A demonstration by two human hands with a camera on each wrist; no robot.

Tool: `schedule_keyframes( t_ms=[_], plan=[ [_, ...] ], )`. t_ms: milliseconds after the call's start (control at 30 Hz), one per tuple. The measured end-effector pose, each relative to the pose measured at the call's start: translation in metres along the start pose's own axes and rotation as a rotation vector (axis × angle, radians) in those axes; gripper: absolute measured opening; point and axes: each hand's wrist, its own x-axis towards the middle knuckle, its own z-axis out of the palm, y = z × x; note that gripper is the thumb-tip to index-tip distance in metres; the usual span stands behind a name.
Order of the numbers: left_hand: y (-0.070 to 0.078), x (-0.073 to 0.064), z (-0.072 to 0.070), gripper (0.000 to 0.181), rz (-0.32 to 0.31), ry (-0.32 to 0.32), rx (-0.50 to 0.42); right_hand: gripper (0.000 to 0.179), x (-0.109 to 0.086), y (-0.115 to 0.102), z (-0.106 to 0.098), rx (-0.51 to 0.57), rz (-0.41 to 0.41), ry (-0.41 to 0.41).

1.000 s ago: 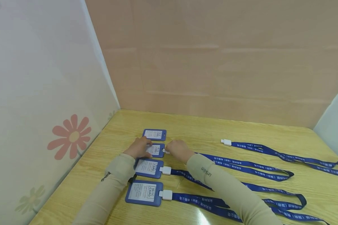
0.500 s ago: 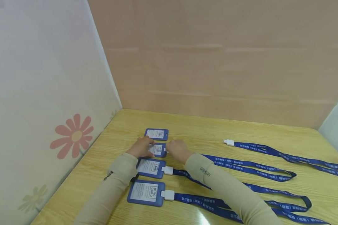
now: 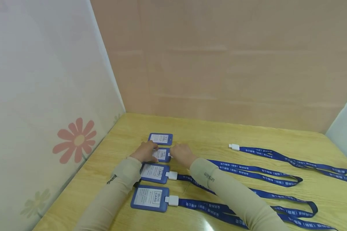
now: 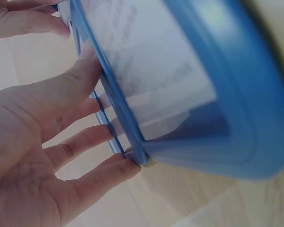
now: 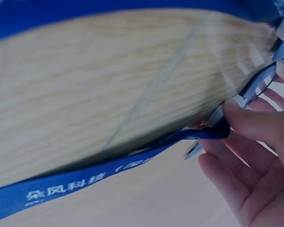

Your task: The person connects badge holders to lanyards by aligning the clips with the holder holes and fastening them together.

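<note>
My left hand (image 3: 144,152) holds a blue ID card holder (image 3: 163,155), the second from the back in a column of card holders. In the left wrist view its thumb (image 4: 87,68) and fingers lie on the holder's edges. My right hand (image 3: 182,154) pinches the white clip (image 5: 217,116) of a blue lanyard (image 3: 234,167) at that holder's slotted end. The fingers mostly hide this clip in the head view. Nearer me lie two card holders (image 3: 154,173) with white clips at their slots. The farthest card holder (image 3: 160,139) has no lanyard at its slot.
At the right, a separate lanyard (image 3: 273,153) stretches across the wooden table (image 3: 202,128), its white clip (image 3: 235,147) facing left. Looped straps of the nearer lanyards (image 3: 292,211) run under or past my right forearm. A flowered wall (image 3: 31,96) borders the left side.
Both hands stay at the same holder and clip, with hardly any movement. The whole scene shifts slightly in the head view.
</note>
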Motion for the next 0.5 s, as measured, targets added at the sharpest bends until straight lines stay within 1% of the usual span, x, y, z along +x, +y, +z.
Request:
schedule_keyframes(
  t_ms=[133, 233, 333, 433, 500],
  plan=[
    [0.001, 0.0, 0.003, 0.042, -0.015, -0.011, -0.003, 0.006, -0.003, 0.005, 0.006, 0.102, -0.023, 0.016],
    [0.001, 0.0, 0.005, 0.043, -0.013, -0.008, -0.001, 0.018, -0.008, 0.013, 0.011, 0.197, -0.035, -0.003],
    [0.0, 0.0, 0.007, 0.043, -0.008, -0.003, 0.011, 0.033, -0.015, 0.023, 0.006, 0.301, -0.008, -0.053],
    [-0.001, -0.001, 0.007, 0.043, -0.018, -0.003, 0.009, 0.037, -0.024, 0.038, -0.006, 0.357, 0.047, -0.036],
    [-0.002, -0.001, 0.006, 0.044, -0.02, 0.0, 0.011, 0.035, -0.033, 0.055, -0.014, 0.345, 0.072, 0.01]
  ],
)
